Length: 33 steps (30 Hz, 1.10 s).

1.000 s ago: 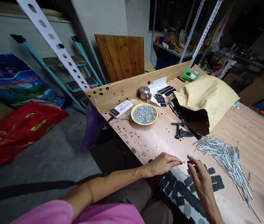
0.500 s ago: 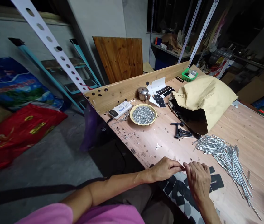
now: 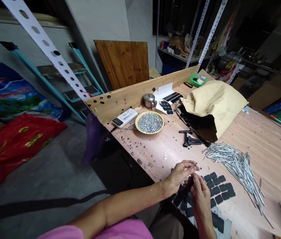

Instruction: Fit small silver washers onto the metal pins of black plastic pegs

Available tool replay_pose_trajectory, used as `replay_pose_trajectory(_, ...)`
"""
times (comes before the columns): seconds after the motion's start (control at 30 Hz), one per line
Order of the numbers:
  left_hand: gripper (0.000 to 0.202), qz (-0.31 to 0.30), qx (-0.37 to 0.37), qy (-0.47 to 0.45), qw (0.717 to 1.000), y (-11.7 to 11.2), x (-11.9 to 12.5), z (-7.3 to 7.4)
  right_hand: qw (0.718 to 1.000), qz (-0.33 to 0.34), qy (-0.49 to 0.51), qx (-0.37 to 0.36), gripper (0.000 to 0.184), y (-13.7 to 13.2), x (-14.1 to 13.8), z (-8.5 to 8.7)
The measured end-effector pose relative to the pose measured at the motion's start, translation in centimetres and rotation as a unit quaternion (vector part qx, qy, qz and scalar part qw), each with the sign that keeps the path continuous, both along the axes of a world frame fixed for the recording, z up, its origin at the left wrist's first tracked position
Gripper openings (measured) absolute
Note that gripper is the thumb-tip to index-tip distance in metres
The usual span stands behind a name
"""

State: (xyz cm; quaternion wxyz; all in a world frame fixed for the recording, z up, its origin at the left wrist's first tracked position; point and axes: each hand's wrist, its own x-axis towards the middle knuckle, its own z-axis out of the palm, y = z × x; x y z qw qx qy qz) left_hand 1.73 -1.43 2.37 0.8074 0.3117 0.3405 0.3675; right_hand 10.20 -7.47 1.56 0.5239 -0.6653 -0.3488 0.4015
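Note:
My left hand [image 3: 180, 174] is closed in a pinch on a small metal piece at its fingertips, just above the table's near edge. My right hand [image 3: 198, 196] is closed on a slim black piece [image 3: 188, 186] and holds it up against the left hand's fingertips. Under both hands lies a white sheet with black pads [image 3: 217, 194]. To the right of the hands lies a heap of thin metal rods [image 3: 240, 166].
A yellow bowl of small metal parts [image 3: 149, 122] stands farther back, near a white device [image 3: 124, 117] and a small metal pot [image 3: 149, 100]. Black parts [image 3: 191, 139] lie by a large tan paper bag [image 3: 215, 103]. Loose washers [image 3: 165, 156] dot the wooden table [image 3: 262, 139].
My right hand has picked up a slim black piece from the pad sheet and brought it to the left hand's fingertips. Both hands have lifted slightly and the view has shifted.

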Motion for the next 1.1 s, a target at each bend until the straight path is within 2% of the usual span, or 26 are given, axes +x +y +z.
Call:
replay_pose_trajectory(0.07,0.036,-0.007,-0.016,0.0,1.0,-0.3,0.6,-0.4,1.0,-0.006,0.015,-0.022,0.04,-0.4,0.3,0.0)
replay_pose_trajectory(0.1,0.034,-0.015,-0.017,0.001,1.0,-0.4,0.9,-0.6,0.999,-0.006,-0.013,-0.028,0.039,-0.7,0.7,0.0)
replay_pose_trajectory(0.17,0.026,-0.038,0.0,0.019,0.999,-0.7,1.3,-1.1,0.99,-0.019,-0.14,-0.012,0.037,-1.4,2.4,-0.2)
replay_pose_trajectory(0.2,0.023,-0.046,0.019,0.039,0.998,-0.8,1.3,-1.5,0.973,-0.035,-0.229,0.011,0.036,-1.8,3.6,-0.3)
replay_pose_trajectory(0.23,0.022,-0.051,0.045,0.065,0.996,-0.9,1.2,-1.8,0.944,-0.055,-0.322,0.037,0.035,-2.2,5.1,-0.5)
replay_pose_trajectory(0.3,0.031,-0.048,0.108,0.119,0.986,-1.0,0.6,-2.8,0.863,-0.082,-0.492,0.079,0.034,-3.0,8.6,-1.0)
replay_pose_trajectory(0.4,0.037,0.016,0.242,0.2,0.949,-1.0,-1.2,-4.7,0.749,-0.061,-0.653,0.093,0.033,-3.7,13.7,-1.6)
replay_pose_trajectory(0.47,0.036,0.082,0.328,0.259,0.905,-0.9,-2.7,-5.9,0.705,-0.024,-0.702,0.096,0.034,-4.0,15.7,-2.1)
replay_pose_trajectory(0.5,0.037,0.096,0.357,0.284,0.885,-0.8,-3.5,-6.5,0.695,-0.004,-0.713,0.1,0.035,-4.1,16.2,-2.3)
replay_pose_trajectory(0.57,0.037,0.118,0.401,0.33,0.846,-0.9,-4.7,-7.4,0.69,0.041,-0.714,0.111,0.037,-4.3,16.1,-3.0)
replay_pose_trajectory(0.63,0.037,0.125,0.439,0.366,0.811,-1.0,-5.6,-8.1,0.693,0.118,-0.699,0.13,0.037,-4.6,15.3,-3.5)
replay_pose_trajectory(0.7,0.036,0.126,0.468,0.392,0.782,-1.1,-5.9,-8.7,0.69,0.19,-0.682,0.151,0.036,-4.7,14.7,-3.7)
replay_pose_trajectory(0.73,0.036,0.129,0.479,0.401,0.77,-1.2,-6.0,-8.9,0.691,0.202,-0.676,0.154,0.036,-4.8,14.6,-3.7)
replay_pose_trajectory(0.83,0.036,0.131,0.5,0.419,0.747,-1.3,-5.9,-9.2,0.712,0.138,-0.676,0.13,0.039,-4.8,15.0,-3.6)
replay_pose_trajectory(0.97,0.035,0.121,0.5,0.433,0.74,-1.3,-5.9,-9.2,0.733,0.187,-0.642,0.128,0.038,-5.0,15.4,-4.1)
replay_pose_trajectory(1.03,0.034,0.128,0.506,0.433,0.735,-1.3,-5.9,-9.2,0.744,0.133,-0.646,0.11,0.04,-4.8,15.8,-4.2)
replay_pose_trajectory(1.1,0.034,0.134,0.514,0.431,0.73,-1.3,-6.0,-9.2,0.739,0.087,-0.663,0.09,0.04,-4.5,16.3,-4.3)
